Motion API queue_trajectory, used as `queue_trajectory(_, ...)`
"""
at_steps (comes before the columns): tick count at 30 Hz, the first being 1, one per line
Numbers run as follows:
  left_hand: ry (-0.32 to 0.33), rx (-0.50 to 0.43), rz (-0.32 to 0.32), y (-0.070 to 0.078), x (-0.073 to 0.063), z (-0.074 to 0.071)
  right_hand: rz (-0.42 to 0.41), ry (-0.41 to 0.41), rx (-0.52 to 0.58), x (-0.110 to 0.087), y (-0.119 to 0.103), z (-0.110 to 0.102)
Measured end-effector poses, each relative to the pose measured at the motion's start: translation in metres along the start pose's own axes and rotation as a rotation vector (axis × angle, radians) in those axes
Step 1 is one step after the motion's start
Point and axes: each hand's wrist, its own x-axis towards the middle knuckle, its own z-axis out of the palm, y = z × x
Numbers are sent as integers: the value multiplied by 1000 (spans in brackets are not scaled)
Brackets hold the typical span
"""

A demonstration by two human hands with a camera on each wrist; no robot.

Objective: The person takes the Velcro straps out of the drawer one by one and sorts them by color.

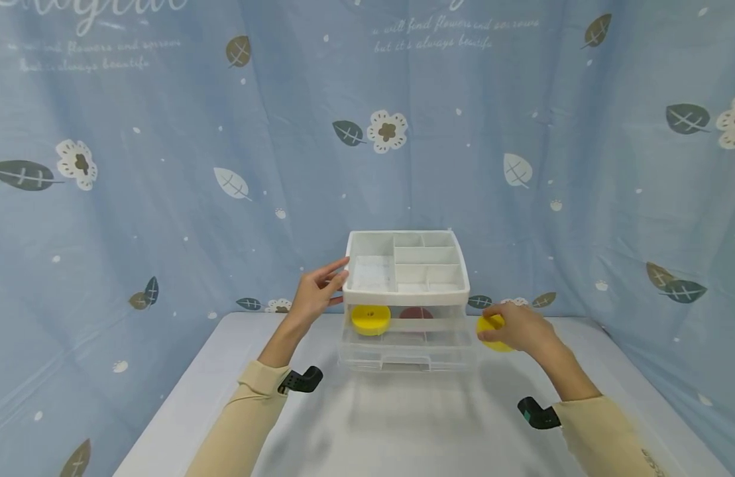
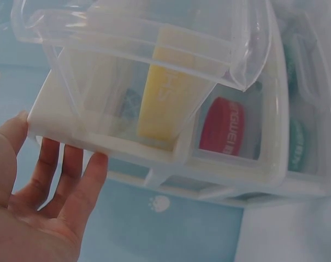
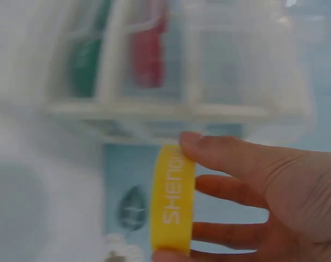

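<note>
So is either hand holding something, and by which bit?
The right hand holds a yellow disc by its edge, between thumb and fingers. The left hand touches the side of the drawer box.

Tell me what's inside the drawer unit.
In the unit show a yellow disc, a red disc and something green. Whatever lies deeper, under the white top, is covered and cannot be seen.

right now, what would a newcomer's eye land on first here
Probably the bright yellow round disc pinched in the right hand, beside the clear-drawered white plastic box. Next comes a second yellow round disc inside the box's left half, below the white top tray, with a dark-red round disc to its right. The left hand touches the box's left side.
</note>
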Motion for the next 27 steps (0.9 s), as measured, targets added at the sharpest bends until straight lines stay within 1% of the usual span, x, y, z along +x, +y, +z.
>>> queue_trajectory(4, -22, -5, 1, 17, -9, 1, 56, 9, -12, 13, 15, 27)
queue_trajectory(7, -26, -7, 5, 29, -15, 2, 87, 12, -12, 21, 23, 43)
queue_trajectory(14, -27, -13, -4, 31, -16, 2, 99, 44, -9, 35, 35, 65)
queue_trajectory(20, -25, -17, 1, 32, -16, 3, 132, 90, -9, 48, 44, 87)
queue_trajectory(27, -30, -11, -2, 32, -18, 2, 145, 142, 21, 54, 46, 104)
